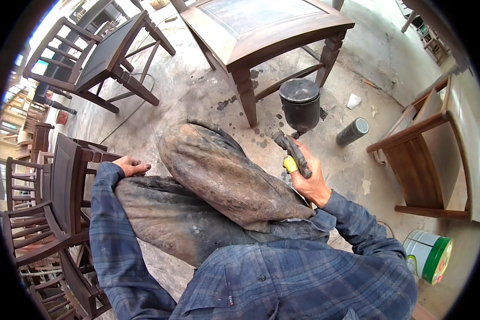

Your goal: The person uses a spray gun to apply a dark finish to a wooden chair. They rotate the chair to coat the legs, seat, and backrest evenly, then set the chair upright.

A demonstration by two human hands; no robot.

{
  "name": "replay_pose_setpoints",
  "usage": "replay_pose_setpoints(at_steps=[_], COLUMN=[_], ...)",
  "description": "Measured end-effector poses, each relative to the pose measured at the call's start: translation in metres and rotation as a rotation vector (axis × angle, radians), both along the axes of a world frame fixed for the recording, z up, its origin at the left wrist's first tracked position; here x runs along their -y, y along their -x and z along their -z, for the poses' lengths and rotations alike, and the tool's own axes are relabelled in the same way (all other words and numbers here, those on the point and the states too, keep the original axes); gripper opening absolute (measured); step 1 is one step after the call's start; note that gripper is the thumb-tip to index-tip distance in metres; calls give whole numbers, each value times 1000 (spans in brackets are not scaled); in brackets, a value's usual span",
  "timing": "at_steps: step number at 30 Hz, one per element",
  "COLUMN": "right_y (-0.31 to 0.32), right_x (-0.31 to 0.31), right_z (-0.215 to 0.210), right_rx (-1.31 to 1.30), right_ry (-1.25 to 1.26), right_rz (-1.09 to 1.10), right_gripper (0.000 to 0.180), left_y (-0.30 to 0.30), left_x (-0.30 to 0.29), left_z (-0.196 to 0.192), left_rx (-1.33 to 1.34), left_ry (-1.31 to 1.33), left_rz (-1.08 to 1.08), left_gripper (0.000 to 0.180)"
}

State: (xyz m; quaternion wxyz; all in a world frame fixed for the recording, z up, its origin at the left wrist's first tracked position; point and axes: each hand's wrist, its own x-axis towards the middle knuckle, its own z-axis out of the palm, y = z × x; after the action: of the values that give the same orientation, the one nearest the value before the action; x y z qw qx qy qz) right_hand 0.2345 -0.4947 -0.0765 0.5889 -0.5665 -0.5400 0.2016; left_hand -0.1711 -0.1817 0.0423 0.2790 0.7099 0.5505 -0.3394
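Note:
My right hand point(312, 178) is closed around a dark, stained tool point(294, 152) with a bright yellow piece point(290, 164) on its side; its exact kind is unclear. The tool is beside my raised knee. Just beyond it is a black lidded pot point(300, 109), with dark wet spots on the floor around it. My left hand point(132, 166) is by my other knee, its fingers curled together and nothing visible in them. In front of me stands a brown wooden chair point(282, 29) with a broad panelled seat.
Another dark wooden chair point(112, 53) stands at the far left. More chairs point(64, 186) crowd close on my left. A dark cylinder with a pale top point(352, 132) is on the floor to the right, near a wooden furniture piece point(416, 160) and a white-and-green bucket point(428, 257).

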Motion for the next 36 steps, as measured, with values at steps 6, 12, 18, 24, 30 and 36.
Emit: replay_pose_setpoints(at_steps=[6,12,18,24,30,36], right_y=[-3,-12,-18,-14,-13,-18], right_x=[0,-9,-13,-8,-3,-4], right_z=[-9,-50,-44,-34,-34,-33], right_rx=[-159,-129,-65,-183,-155,-39], right_ry=[74,-78,-132,-87,-59,-143], right_rz=[3,-4,28,75,5,6], right_gripper=[42,40,35,35,40,43], left_y=[7,7,8,27,30,17], left_x=[-4,-2,-4,-13,-5,-1], left_z=[9,4,7,21,15,7], left_rx=[69,79,68,71,89,62], left_ry=[-42,-30,-25,-34,-27,5], left_rz=[-3,3,12,23,-19,-36], left_gripper=[70,70,69,68,67,55])
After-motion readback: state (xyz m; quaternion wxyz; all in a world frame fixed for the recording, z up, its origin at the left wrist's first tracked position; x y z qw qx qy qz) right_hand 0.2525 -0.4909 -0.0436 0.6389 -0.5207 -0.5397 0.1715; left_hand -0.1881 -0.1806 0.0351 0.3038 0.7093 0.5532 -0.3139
